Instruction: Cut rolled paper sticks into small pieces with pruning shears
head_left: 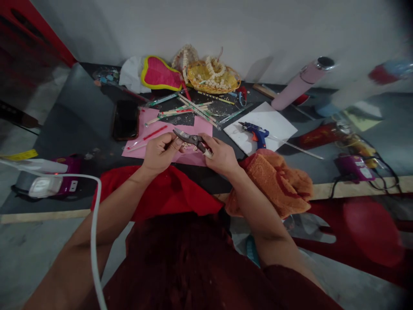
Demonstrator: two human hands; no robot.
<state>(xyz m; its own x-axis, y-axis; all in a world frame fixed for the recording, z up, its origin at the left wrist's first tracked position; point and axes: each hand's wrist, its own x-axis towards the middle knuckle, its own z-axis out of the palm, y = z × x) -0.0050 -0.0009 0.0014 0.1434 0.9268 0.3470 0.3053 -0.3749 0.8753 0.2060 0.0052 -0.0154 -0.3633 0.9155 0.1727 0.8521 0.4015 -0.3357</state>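
Head view: above the pink paper (203, 125), my right fingers (210, 141) grip pruning shears (192, 138); left fingers (173, 147) pinched beside the shears' tip, on what I can't tell.

Dark metal hand shears with curved blades (193, 138) are gripped by the handles in the right hand (222, 156), while the curled fingers of the left hand (161, 153) are brought up to the blades, any piece pinched there being too small to tell. Below, small pale cut pieces (190, 147) are scattered on a pink paper sheet (202, 124), beyond which printed paper-wrapped sticks (197, 108) are strewn in a crossed heap. To the right, a blue glue gun (260, 135) is laid on a square white board (284, 122).
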